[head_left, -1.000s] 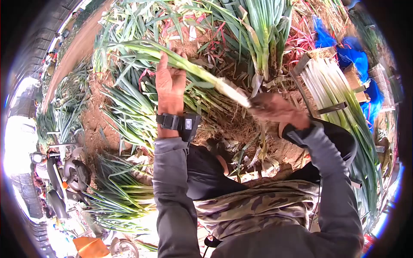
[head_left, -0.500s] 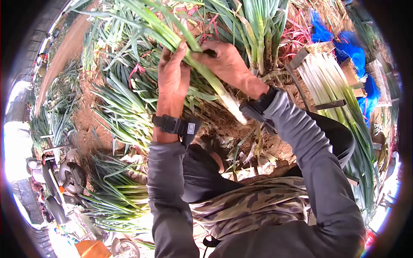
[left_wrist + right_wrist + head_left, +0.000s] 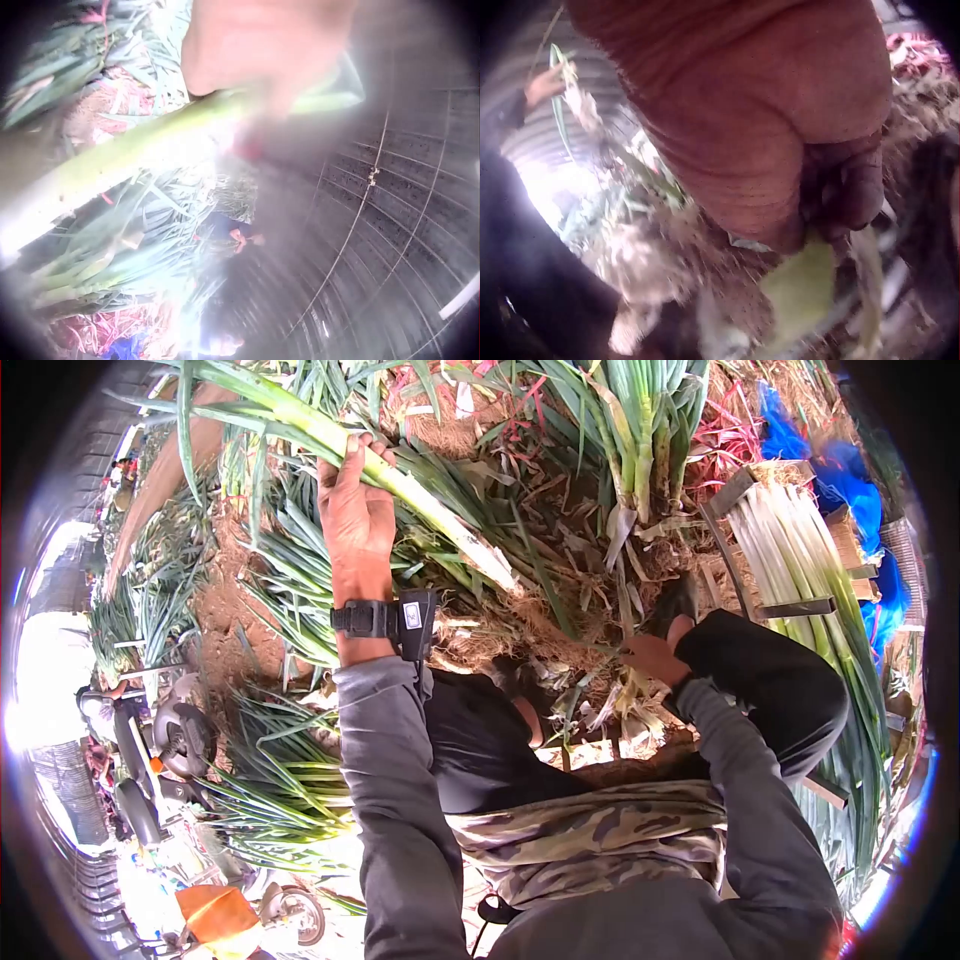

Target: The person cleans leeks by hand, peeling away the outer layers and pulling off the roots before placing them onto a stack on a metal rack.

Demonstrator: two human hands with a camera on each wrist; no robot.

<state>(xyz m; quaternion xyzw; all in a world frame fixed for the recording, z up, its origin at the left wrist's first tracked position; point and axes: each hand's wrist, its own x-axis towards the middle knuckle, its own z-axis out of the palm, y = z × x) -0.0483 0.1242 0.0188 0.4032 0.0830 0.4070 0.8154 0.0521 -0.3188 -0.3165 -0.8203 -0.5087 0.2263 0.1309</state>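
In the head view my left hand (image 3: 358, 520) grips a long green onion (image 3: 435, 510) at mid-stalk, thumb across it. Its leaves reach up to the left, and its pale root end slants down to the right. The left wrist view shows the same stalk (image 3: 112, 161) passing under the blurred hand (image 3: 262, 49). Low by the right knee is my right hand (image 3: 652, 658), apart from the stalk. Its curled fingers pinch a stripped yellow-green leaf (image 3: 802, 289), seen in the right wrist view below the hand (image 3: 742, 112).
Peelings and dry roots (image 3: 605, 705) litter the soil between the legs. Several piles of green onions (image 3: 285, 790) lie to the left. A bundle (image 3: 650, 440) stands upright ahead. At right, peeled white stalks (image 3: 790, 540) rest in a wooden frame (image 3: 795, 608), near blue plastic (image 3: 850, 490).
The right hand moved from the root end up to the stalk beside the left hand, then down toward the right knee with a leaf. The left hand kept the green onion, shifting slightly left and up.
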